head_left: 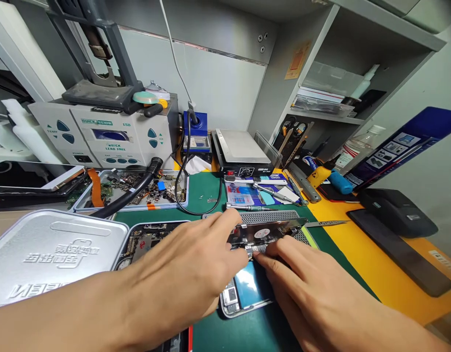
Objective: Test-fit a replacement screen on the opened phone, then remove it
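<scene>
An opened phone (253,286) lies in front of me, its blue battery and inner parts showing. Its screen panel (280,228) is tilted up at the far end, back side facing me, with a round white sticker on it. Fingers of my left hand (192,254) are closed on the left edge of the panel. My right hand (309,278) is curled over the phone's right side, an index fingertip pressing at the connectors (252,251) below the raised panel. The phone's right edge and part of the connectors are hidden by my fingers.
A green mat (211,332) covers the bench. To the left are an open metal tin lid (56,254), a tray of circuit boards (167,188) and a hot-air station (111,132). Behind stand a heating plate (243,149) and screwdrivers (247,208). A blade (328,223) lies right.
</scene>
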Demonstrator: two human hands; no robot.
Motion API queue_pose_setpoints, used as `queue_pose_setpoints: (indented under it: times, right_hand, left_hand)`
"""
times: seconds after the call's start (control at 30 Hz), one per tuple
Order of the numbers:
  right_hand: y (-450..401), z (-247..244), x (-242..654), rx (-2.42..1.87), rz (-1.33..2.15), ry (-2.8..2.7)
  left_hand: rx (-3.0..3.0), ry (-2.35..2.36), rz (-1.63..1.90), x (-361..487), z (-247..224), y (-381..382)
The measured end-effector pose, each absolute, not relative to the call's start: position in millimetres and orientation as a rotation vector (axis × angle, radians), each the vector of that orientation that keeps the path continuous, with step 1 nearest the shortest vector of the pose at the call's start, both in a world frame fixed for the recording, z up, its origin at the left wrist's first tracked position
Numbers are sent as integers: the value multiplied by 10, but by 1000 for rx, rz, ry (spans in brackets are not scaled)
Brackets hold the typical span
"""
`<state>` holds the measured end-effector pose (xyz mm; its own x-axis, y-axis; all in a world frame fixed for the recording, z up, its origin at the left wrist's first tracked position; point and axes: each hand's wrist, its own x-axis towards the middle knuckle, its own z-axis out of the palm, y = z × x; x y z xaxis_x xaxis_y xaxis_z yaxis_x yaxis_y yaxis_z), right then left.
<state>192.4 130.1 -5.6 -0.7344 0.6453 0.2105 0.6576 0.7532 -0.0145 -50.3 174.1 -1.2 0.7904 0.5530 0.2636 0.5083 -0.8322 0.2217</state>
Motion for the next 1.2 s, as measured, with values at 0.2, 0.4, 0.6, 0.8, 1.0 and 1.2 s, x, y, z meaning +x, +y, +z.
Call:
queue_pose_setpoints:
  times: [0.2,0.4,0.6,0.8,1.0,1.2]
  right_hand:
    - [1257,-103,1856,-1026,-211,-2694]
    - [1266,-92,1875,-1042,-236,-2682]
    - [1245,-112,1886,-994,-212,-2713]
    - [1217,-191,1821,-1116,-320,-2724]
    - [1253,-149,1855,-1084,-186,-2708]
    - [1278,-78,1886,-1088,-103,-2692]
  left_hand:
    - [2876,899,305,-452,58,1728]
    - [2857,890,321,-440,52,1735]
    - [2888,877,340,-445,45,1750]
    - [3079,736,413,-451,-44,1770]
    - [3199,657,404,-461,-66,1779]
    - [3188,667,414,-458,-65,1791]
